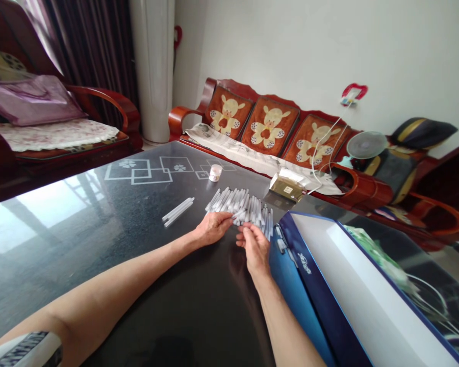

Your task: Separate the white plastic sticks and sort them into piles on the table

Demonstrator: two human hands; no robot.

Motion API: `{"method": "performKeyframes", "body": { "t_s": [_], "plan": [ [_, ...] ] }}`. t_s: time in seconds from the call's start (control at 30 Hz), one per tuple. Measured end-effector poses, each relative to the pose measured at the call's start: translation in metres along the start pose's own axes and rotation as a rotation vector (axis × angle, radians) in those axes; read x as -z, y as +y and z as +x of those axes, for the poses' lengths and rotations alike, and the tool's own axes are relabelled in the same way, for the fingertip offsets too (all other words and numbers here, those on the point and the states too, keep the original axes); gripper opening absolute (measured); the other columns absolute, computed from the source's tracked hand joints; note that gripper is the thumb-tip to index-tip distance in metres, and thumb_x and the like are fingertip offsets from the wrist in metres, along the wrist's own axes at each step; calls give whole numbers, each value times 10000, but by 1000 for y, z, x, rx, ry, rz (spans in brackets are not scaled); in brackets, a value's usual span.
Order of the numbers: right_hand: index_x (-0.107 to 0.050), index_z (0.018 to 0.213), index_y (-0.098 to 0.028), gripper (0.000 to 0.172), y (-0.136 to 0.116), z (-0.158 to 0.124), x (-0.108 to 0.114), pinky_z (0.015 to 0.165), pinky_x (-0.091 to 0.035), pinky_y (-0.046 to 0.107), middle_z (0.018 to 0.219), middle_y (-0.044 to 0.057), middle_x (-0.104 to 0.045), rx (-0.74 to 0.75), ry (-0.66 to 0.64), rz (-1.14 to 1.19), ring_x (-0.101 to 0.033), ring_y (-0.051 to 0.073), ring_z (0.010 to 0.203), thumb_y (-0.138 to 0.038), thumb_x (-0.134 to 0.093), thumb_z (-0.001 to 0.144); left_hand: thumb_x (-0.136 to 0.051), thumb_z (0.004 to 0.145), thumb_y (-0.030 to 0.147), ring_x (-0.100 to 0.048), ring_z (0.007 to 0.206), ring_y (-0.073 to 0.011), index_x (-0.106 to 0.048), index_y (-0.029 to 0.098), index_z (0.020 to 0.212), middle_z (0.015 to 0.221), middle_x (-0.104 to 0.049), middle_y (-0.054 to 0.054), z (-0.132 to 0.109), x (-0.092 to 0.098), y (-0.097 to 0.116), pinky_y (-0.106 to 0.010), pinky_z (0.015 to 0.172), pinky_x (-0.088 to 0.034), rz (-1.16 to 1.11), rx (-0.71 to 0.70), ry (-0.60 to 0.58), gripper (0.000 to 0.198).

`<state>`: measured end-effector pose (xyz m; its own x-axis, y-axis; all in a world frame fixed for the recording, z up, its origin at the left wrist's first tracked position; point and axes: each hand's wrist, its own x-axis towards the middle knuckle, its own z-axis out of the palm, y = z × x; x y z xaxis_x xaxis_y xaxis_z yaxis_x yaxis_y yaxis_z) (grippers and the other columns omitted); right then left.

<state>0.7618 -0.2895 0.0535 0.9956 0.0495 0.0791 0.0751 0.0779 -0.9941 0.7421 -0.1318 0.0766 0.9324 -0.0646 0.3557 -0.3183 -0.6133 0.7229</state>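
Observation:
A pile of slim, whitish pen-like sticks (254,208) lies on the dark glossy table (168,290). At its near edge, my left hand (214,227) has thumb and fingers pinched together, with the end of one pen-like stick seeming to show at the fingertips. Just to the right, the fingers of my right hand (256,248) are curled and closed close to the pile; what they hold, if anything, is too small to make out. A few more such sticks (178,211) lie side by side, apart from the pile, left of my left hand.
Right of my right hand is a large open blue box (309,285) with a white interior. Behind the pile stand a small round tub (215,173) and a tissue box (287,187). Green packaging and white cables (424,290) lie beyond the blue box. A wooden sofa (262,120) borders the far side.

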Motion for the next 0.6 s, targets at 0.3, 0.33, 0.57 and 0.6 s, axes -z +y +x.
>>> {"method": "performKeyframes", "body": {
  "t_s": [0.3,0.33,0.57,0.6],
  "plan": [
    [-692,832,-152,395,5,16,14,423,-452,185,709,34,-688,27,57,-121,-597,112,541,-533,-657,732,-348,952,284,-581,803,-175,-593,199,1125,841,-611,-54,-7,0,-8,-228,632,-454,631,-234,-96,312],
    [-691,831,-153,402,5,15,13,410,-437,186,700,34,-686,28,52,-160,-592,114,528,-541,-647,735,-346,954,281,-575,797,-175,-590,199,1126,838,-606,-53,-7,1,-8,-233,636,-454,653,-241,-97,310],
    [-681,779,-165,433,-4,8,5,450,-432,222,626,28,-669,88,-23,-408,-590,143,497,-584,-571,763,-397,949,308,-550,786,-180,-593,169,1088,820,-602,-55,-9,-5,-3,-286,723,-454,714,-293,-40,278],
    [-678,761,-169,434,-5,7,5,467,-439,228,613,26,-665,100,-27,-426,-592,146,496,-588,-565,766,-394,953,322,-548,779,-180,-601,166,1068,807,-601,-54,-9,-7,-3,-288,721,-450,707,-297,-30,284]
  ]
}}
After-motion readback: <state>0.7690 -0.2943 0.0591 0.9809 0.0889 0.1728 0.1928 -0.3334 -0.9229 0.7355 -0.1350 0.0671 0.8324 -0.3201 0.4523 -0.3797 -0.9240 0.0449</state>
